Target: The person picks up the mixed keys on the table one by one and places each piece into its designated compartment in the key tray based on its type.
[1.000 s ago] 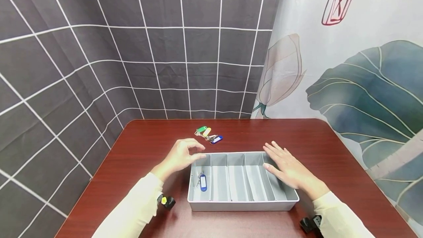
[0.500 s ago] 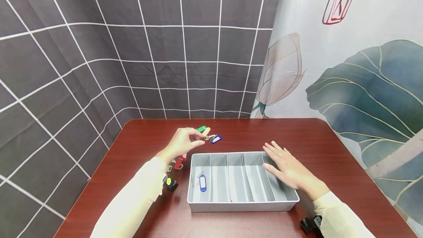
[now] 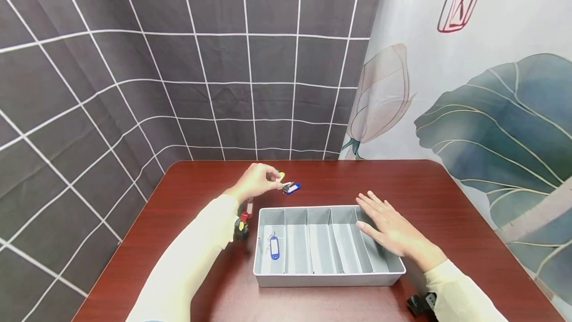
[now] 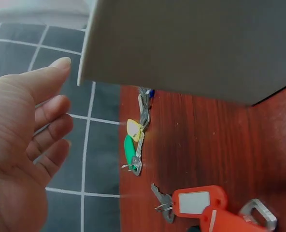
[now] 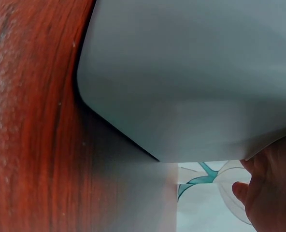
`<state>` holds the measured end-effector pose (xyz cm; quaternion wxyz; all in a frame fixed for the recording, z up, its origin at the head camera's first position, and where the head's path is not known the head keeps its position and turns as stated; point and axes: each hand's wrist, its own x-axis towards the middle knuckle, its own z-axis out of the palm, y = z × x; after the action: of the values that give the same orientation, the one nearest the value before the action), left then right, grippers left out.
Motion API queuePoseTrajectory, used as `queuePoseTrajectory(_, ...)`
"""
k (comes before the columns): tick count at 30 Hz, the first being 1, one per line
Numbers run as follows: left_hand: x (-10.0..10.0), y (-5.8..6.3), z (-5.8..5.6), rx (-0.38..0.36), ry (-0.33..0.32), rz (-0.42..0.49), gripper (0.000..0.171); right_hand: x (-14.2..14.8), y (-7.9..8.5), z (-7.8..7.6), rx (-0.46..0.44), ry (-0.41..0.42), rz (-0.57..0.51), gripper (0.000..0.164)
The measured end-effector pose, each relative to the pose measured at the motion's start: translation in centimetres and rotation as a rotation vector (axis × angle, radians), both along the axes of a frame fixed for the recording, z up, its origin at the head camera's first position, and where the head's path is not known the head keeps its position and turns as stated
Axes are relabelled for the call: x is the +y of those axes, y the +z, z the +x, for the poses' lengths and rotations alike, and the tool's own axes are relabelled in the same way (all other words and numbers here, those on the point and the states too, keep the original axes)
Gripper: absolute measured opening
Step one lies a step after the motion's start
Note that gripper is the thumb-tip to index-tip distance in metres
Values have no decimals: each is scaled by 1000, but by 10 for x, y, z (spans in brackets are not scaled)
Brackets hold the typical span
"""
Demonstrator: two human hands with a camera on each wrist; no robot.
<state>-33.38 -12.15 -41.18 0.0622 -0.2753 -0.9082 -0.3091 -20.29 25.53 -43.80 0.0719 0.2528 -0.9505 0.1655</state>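
My left hand (image 3: 258,182) reaches past the tray's far left corner, thumb and fingers bent and spread over a small group of keys. Its fingertips are right at a yellow key tag (image 3: 281,176) and a blue key tag (image 3: 292,188). A green key tag (image 4: 129,149) lies there too, mostly behind the hand in the head view. In the left wrist view the fingers hold nothing. My right hand (image 3: 389,225), fingers straight, rests over the right end of the grey tray (image 3: 328,279). Another blue key tag (image 3: 274,248) with a key lies in the leftmost compartment.
Red key tags (image 4: 193,200) with keys lie on the table left of the tray, partly under my left wrist. The reddish-brown table (image 3: 214,183) ends at a dark, white-gridded curtain (image 3: 223,63). Thin dividers split the tray into several compartments.
My left hand has moved from the tray's far left corner away from me to the keys, uncovering part of the red tags. My right hand and the tray stay in place.
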Motion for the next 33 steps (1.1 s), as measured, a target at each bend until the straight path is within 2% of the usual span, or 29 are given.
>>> queuePoseTrajectory(5, 9, 0, -13, -14, -46, -123, 24, -1, -1, 0, 2, -1, 4, 68)
queuePoseTrajectory(12, 17, -8, -28, -51, -122, -243, 20, 0, -2, 0, -4, -11, 11, 68)
queuePoseTrajectory(18, 17, -11, -35, -72, -132, -321, 16, 0, -1, 1, 8, -8, 7, 68)
queuePoseTrajectory(28, 28, -10, -53, -29, -167, -460, 16, -2, 1, 0, 5, -13, 15, 67)
queuePoseTrajectory(33, 36, -14, -56, -9, -186, -537, 15, -1, 0, 4, 7, -15, 10, 66)
